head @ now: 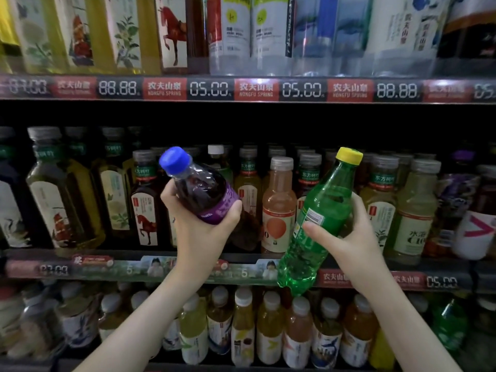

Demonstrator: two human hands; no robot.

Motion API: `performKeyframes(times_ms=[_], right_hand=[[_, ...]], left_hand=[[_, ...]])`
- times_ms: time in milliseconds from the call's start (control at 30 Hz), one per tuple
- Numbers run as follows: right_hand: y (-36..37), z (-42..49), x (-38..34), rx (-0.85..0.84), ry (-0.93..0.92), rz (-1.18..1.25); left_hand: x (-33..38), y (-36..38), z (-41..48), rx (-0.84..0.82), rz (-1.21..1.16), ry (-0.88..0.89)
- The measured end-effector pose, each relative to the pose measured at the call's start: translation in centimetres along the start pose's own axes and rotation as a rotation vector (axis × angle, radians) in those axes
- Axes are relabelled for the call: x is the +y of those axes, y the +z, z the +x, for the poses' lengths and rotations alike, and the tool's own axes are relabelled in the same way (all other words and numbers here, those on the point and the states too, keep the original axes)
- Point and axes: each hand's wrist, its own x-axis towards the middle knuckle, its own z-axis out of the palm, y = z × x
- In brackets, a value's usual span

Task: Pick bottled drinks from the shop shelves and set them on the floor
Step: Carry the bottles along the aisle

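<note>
Far left of the peach bottle, on the same shelf: a row of tall tea bottles with yellow-green drink and pale painted labels, then a darker horse-label bottle. Closer in, just left of the peach bottle and in front of that row: left grip, raised on a bare forearm. Clasps the purple bottle with fingers and thumb curled round its purple label band. Holds it clear of the shelf, tilted, blue cap up and to the left, dark drink inside, lower end partly hidden behind the grip.

Straight above the peach bottle: a price rail with red tags and digits reading 05.00 and 88.88, and over that, clear water bottles. Straight below the peach bottle: the shelf edge with picture strips, then 1 more shelf of small white-capped juice bottles.

Just right of the peach bottle: the green bottle, likewise lifted off the shelf, slanted, yellow cap up to the right, base down to the left and overlapping the shelf edge. Wrapped round its middle: right grip, thumb pressed on the label, fingers behind the bottle. Held apart, the 2 bottles, peach bottle showing between them.

Further right of the peach bottle: more upright pale tea bottles with grey caps, and at the far right a blurred bottle with a pink arrow mark.
</note>
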Motion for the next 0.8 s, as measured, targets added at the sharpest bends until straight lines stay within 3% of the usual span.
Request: performKeyframes(times_ms=[133,333,567,800], right_hand=[[0.2,-0.5,-0.3,-0.01,0.01,-0.002],[-1.3,-3.3,-0.5,-0.031,0.09,-0.061],[-2.7,-11.2,4.9,-0.352,0.352,-0.115],[-0.6,-25.5,19.6,-0.591,0.7,-0.094]], left_hand=[[2.1,-1.2,-0.3,-0.054,-0.13,-0.091],[3.2,-1.6,-4.1,-0.403,-0.234,-0.317],[1.7,-2.4,-15.8,-0.748,-0.026,-0.542],[-2.6,-6.1,-34.3,-0.76,0.254,-1.081]])
